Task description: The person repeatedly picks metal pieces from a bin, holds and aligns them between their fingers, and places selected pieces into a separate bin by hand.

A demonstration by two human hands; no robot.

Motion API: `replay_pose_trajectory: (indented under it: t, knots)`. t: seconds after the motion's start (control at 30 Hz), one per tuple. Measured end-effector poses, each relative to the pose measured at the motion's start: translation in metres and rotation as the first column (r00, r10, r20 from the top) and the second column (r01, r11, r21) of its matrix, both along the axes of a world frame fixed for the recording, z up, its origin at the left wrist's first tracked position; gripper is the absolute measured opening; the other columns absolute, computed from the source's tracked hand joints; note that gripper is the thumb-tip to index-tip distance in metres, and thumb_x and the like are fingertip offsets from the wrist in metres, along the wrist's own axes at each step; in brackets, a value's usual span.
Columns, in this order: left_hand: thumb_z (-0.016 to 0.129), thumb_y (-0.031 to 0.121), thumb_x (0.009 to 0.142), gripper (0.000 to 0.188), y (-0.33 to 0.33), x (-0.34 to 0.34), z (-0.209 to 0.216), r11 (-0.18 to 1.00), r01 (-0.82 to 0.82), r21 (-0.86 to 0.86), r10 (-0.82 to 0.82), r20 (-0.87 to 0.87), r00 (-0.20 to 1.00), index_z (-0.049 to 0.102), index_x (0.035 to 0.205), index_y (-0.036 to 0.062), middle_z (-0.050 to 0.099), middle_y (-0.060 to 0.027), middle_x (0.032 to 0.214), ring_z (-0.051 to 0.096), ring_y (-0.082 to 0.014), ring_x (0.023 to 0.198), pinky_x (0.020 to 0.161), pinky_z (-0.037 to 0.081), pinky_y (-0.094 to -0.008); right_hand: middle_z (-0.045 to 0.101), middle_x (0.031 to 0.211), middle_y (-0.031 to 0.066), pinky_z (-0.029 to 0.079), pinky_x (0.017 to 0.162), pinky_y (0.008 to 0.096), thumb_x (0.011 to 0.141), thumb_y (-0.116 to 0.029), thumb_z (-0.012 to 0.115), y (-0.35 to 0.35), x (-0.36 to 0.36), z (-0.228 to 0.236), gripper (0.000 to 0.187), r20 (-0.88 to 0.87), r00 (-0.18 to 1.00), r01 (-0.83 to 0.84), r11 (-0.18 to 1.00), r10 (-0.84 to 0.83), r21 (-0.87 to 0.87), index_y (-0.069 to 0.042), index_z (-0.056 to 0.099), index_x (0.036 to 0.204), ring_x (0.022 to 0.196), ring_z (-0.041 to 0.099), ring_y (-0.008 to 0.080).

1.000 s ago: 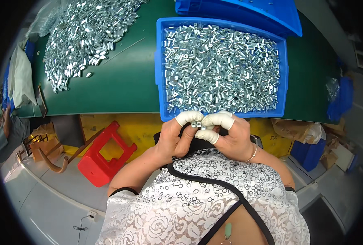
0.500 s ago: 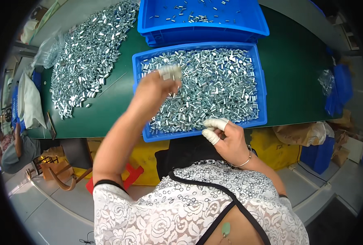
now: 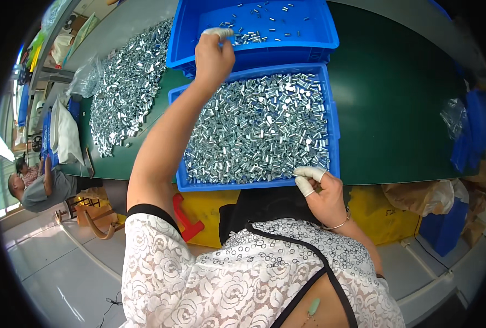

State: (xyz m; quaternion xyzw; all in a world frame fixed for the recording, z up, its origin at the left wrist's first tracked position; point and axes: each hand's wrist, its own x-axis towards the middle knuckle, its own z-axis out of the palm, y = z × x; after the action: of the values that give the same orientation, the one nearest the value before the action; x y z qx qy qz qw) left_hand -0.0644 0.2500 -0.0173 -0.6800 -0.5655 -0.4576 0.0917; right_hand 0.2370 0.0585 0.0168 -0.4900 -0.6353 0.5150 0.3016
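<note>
A blue bin point(image 3: 335, 128) full of short shiny metal tubes point(image 3: 259, 128) stands in front of me. Behind it is a second blue bin point(image 3: 254, 53) with a small scatter of the same tubes on its floor. My left hand point(image 3: 215, 57), with white finger cots, reaches over the front wall of the far bin; its fingers are curled together and what they hold, if anything, is hidden. At the near bin's front right rim is my right hand point(image 3: 326, 195), also in finger cots. Its thumb and forefinger are drawn close; I cannot see what is between them.
A big heap of metal pieces point(image 3: 128, 90) lies on the green table point(image 3: 390, 109) at the left, beside a clear plastic bag point(image 3: 85, 81). Blue bins point(image 3: 475, 128) stand by the right edge. Another person point(image 3: 46, 188) sits at the far left.
My left hand has moved from above the near bin's tubes forward to the far bin. My right hand stays by the near bin's front rim. The whole view has shifted slightly.
</note>
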Motion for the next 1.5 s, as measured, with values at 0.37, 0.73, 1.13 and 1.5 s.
replay_pose_trajectory:
  t: [0.37,0.73,1.13,1.5]
  knots:
    - [0.06,0.007,0.075,0.017,-0.092,-0.001,-0.03,0.66,0.115,-0.743,-0.373,-0.19,0.908,0.065,0.091,0.0054,0.06,-0.0135,0.089,0.06,-0.0324,0.084,0.076,0.049,-0.0418,0.065,0.079,0.0057,0.046,0.059,0.0228,0.081,-0.005,0.066,0.017,-0.013,-0.007,0.015,0.033,0.993,-0.116,0.992,0.117,-0.053,-0.004,0.067,0.096,0.064,0.056,0.0089]
    - [0.065,0.015,0.07,0.019,-0.067,-0.008,-0.029,0.463,0.132,-0.877,-0.527,-0.153,0.836,0.066,0.085,0.0053,0.06,-0.0128,0.092,0.06,-0.0319,0.087,0.078,0.049,-0.0417,0.063,0.078,0.0141,0.05,0.063,0.0384,0.079,-0.014,0.063,0.106,-0.115,-0.055,0.011,0.4,0.915,-0.179,0.944,0.057,0.276,-0.007,0.067,0.087,0.07,0.062,0.0296]
    - [0.066,0.014,0.071,0.015,-0.092,-0.028,-0.053,0.674,0.361,-0.645,-0.43,0.055,0.901,0.066,0.083,0.004,0.059,-0.0136,0.089,0.059,-0.0316,0.087,0.073,0.048,-0.0436,0.063,0.082,0.013,0.049,0.065,0.0395,0.075,-0.015,0.067,0.127,-0.142,-0.076,0.015,0.64,0.75,-0.432,0.855,0.165,0.286,-0.009,0.068,0.089,0.072,0.06,0.0305]
    - [0.07,0.004,0.075,0.014,-0.201,-0.019,0.01,0.641,0.532,-0.554,-0.121,0.611,0.783,0.065,0.088,0.0005,0.067,-0.0136,0.089,0.065,-0.0251,0.081,0.072,0.05,-0.0323,0.063,0.084,0.0101,0.049,0.063,0.0311,0.072,-0.005,0.071,0.038,-0.136,-0.013,0.015,0.316,0.939,-0.274,0.849,0.135,0.453,-0.002,0.065,0.086,0.07,0.061,0.0247]
